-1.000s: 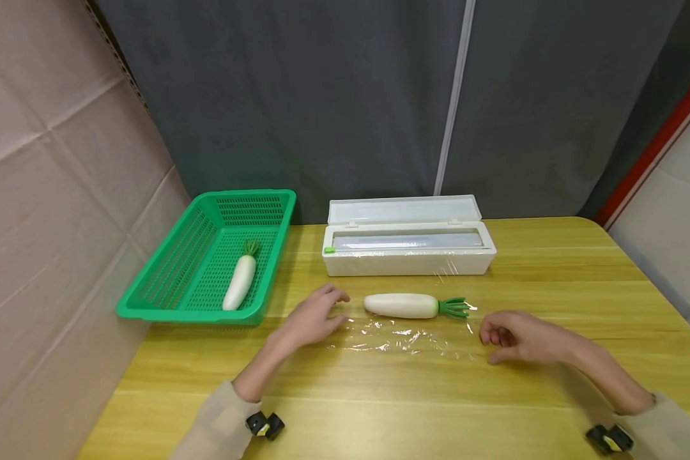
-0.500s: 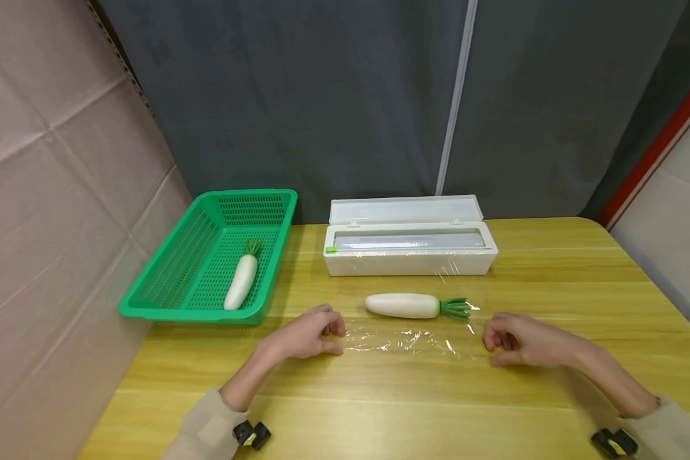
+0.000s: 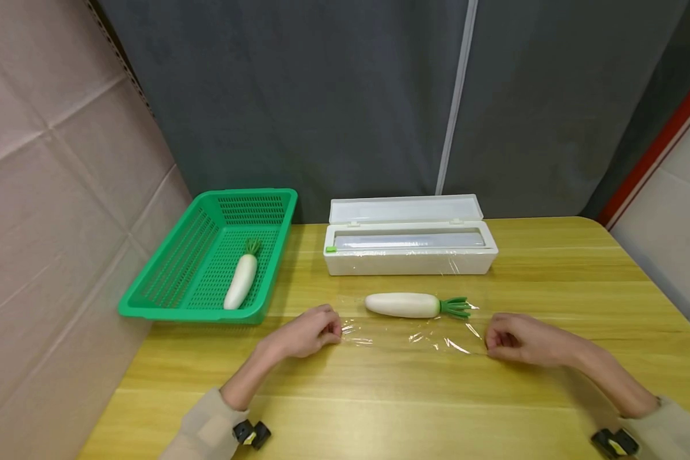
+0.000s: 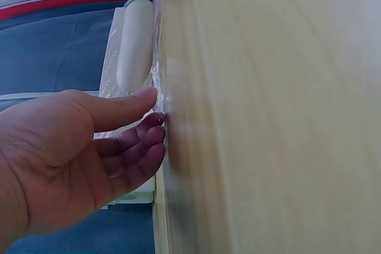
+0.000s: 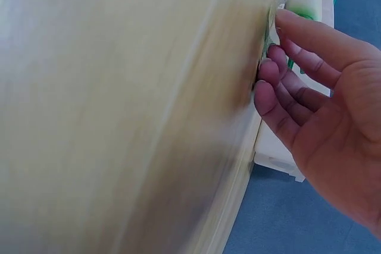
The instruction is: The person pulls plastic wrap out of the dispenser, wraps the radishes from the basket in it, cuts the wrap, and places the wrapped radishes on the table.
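Note:
A white radish (image 3: 402,305) with green stalks lies sideways on a sheet of cling film (image 3: 431,337) spread on the table. My left hand (image 3: 307,332) pinches the film's near left corner, thumb and fingers meeting low over the wood. At the near right corner, my right hand (image 3: 523,340) pinches the film between thumb and fingertips. In the left wrist view the radish (image 4: 137,46) stands beyond the thumb. The right wrist view shows a bit of film (image 5: 271,28) at the thumb tip. Behind the radish, the film runs up to a white dispenser box (image 3: 411,263).
The box's lid (image 3: 405,209) stands raised, with the film roll (image 3: 408,241) inside. At the left, a green basket (image 3: 132,305) holds another radish (image 3: 241,281). A dark curtain (image 3: 299,96) hangs behind the wooden table (image 3: 414,409).
My left hand has come down and back toward me to the film's near left corner. Fingers of both hands have closed on the film, and its near edge looks tauter. The radish has stayed put.

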The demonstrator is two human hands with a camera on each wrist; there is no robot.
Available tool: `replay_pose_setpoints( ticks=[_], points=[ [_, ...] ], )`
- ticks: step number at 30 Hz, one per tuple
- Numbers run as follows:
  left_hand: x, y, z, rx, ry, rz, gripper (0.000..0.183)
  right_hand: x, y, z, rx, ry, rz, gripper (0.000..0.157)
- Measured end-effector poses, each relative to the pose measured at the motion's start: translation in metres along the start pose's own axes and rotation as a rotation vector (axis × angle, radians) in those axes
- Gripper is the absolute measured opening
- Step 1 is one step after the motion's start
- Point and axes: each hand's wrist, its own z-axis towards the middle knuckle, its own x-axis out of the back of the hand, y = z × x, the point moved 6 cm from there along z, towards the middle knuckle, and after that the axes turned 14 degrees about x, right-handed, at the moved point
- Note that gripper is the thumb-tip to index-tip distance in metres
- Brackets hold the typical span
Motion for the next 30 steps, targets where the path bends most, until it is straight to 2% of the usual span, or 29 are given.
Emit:
replay_pose_setpoints(
  ticks=[9,14,18,21,27,30],
  points=[
    [0.006,-0.001,0.0,0.011,0.017,-0.07,0.006,0.008,-0.003,-0.001,-0.034,0.062,-0.007,0.016],
    [0.012,0.001,0.0,-0.015,0.025,-0.119,0.004,0.013,-0.003,0.0,-0.063,0.101,0.01,0.015],
    [0.016,0.002,0.0,-0.029,0.046,-0.104,0.008,0.017,-0.003,0.0,-0.108,0.119,0.031,0.012],
    [0.019,0.003,0.0,-0.039,0.069,-0.089,0.009,0.019,-0.003,0.0,-0.102,0.143,0.021,0.012],
    [0.025,0.007,0.001,-0.05,0.101,-0.15,0.006,0.024,-0.006,0.002,-0.036,0.21,-0.095,0.023],
    [0.027,0.007,0.002,-0.049,0.143,-0.158,0.004,0.028,-0.007,0.004,-0.013,0.256,-0.176,0.025]
  ],
)
